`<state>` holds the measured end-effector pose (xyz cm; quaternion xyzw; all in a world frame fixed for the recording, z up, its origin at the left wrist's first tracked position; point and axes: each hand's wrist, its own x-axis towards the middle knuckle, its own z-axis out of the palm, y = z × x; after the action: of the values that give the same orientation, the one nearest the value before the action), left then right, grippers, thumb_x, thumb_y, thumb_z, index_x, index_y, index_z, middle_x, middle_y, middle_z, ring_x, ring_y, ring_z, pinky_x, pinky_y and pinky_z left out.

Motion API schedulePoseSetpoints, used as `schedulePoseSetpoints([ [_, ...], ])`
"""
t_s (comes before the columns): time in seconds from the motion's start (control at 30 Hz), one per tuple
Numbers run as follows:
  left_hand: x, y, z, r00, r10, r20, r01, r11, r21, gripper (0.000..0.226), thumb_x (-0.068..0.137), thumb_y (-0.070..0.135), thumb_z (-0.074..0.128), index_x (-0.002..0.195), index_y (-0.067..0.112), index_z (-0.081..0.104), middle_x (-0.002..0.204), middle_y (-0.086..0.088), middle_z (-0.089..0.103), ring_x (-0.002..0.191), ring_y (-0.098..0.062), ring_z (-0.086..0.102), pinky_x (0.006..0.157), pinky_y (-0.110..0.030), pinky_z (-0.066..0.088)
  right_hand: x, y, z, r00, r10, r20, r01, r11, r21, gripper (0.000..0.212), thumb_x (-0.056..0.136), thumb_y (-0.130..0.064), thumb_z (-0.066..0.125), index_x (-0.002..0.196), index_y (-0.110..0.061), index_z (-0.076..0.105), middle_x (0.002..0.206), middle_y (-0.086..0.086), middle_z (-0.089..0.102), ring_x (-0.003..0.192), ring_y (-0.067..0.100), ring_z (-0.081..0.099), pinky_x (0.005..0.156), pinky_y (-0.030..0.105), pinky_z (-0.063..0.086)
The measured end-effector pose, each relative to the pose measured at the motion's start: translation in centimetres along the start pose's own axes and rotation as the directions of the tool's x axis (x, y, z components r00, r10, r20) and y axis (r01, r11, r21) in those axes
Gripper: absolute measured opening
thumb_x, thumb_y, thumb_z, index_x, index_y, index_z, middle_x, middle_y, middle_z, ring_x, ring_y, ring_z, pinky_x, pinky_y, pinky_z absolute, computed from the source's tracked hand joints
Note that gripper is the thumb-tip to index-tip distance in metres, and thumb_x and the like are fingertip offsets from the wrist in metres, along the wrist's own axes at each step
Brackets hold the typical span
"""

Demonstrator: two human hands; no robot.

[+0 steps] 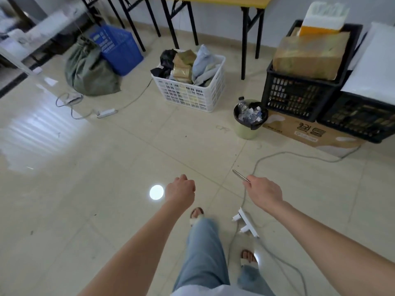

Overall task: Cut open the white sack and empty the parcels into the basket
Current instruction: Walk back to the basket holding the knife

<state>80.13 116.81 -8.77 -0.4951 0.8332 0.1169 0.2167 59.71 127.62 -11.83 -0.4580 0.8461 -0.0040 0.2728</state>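
Observation:
A white slatted basket stands on the tiled floor ahead, heaped with brown, grey and black parcels. No white sack shows; a grey-green tied sack slumps to the basket's left. My right hand grips a thin metal blade that points up and to the left. My left hand is curled into a fist and holds nothing. Both hands hang over bare floor well short of the basket.
A blue crate stands behind the green sack. A full green bin, black crates and a cardboard box stand at the right. Power strips and cables lie on the floor near my feet. Table legs stand at the back.

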Motion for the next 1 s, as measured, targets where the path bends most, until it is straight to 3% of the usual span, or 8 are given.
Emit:
schedulePoseSetpoints([
  [0.3, 17.6, -4.9, -7.6, 0.989, 0.139, -0.04, -0.138, 0.99, 0.04, 0.031, 0.096, 0.016, 0.04, 0.117, 0.025, 0.061, 0.125, -0.001, 0.051, 0.117, -0.02, 0.049, 0.081, -0.031, 0.043, 15.3, -7.7, -4.9, 0.991, 0.093, -0.101, -0.091, 0.996, 0.023, 0.034, 0.1, -0.037, 0.027, 0.104, -0.018, 0.054, 0.104, 0.011, 0.066, 0.096, 0.033, 0.062, 0.068, 0.031, 0.039],
  [0.6, 34.8, -13.0, -16.9, 0.975, 0.222, 0.01, -0.222, 0.971, 0.086, 0.035, 0.093, 0.012, 0.043, 0.122, 0.022, 0.059, 0.125, -0.004, 0.049, 0.12, -0.023, 0.046, 0.091, -0.036, 0.045, 30.2, -21.1, -10.1, 0.977, 0.182, -0.113, -0.173, 0.981, 0.084, 0.032, 0.099, -0.034, 0.03, 0.102, -0.016, 0.056, 0.105, 0.011, 0.067, 0.097, 0.031, 0.062, 0.068, 0.031, 0.038],
  [0.8, 41.8, -14.4, -22.3, 0.959, 0.284, -0.022, -0.279, 0.952, 0.124, 0.033, 0.092, 0.012, 0.045, 0.121, 0.019, 0.059, 0.124, -0.006, 0.05, 0.119, -0.024, 0.047, 0.09, -0.037, 0.045, 36.1, -24.2, -14.7, 0.964, 0.203, -0.174, -0.185, 0.976, 0.114, 0.034, 0.099, -0.035, 0.033, 0.1, -0.012, 0.058, 0.102, 0.012, 0.067, 0.095, 0.033, 0.062, 0.068, 0.033, 0.041],
  [1.0, 49.8, -13.1, -27.8, 0.938, 0.341, -0.063, -0.323, 0.925, 0.198, 0.034, 0.093, 0.011, 0.043, 0.123, 0.018, 0.057, 0.123, -0.006, 0.048, 0.118, -0.025, 0.046, 0.089, -0.037, 0.046, 43.6, -25.2, -19.5, 0.949, 0.211, -0.234, -0.189, 0.975, 0.114, 0.035, 0.1, -0.032, 0.031, 0.11, -0.012, 0.058, 0.107, 0.016, 0.067, 0.1, 0.035, 0.062, 0.073, 0.035, 0.042],
])
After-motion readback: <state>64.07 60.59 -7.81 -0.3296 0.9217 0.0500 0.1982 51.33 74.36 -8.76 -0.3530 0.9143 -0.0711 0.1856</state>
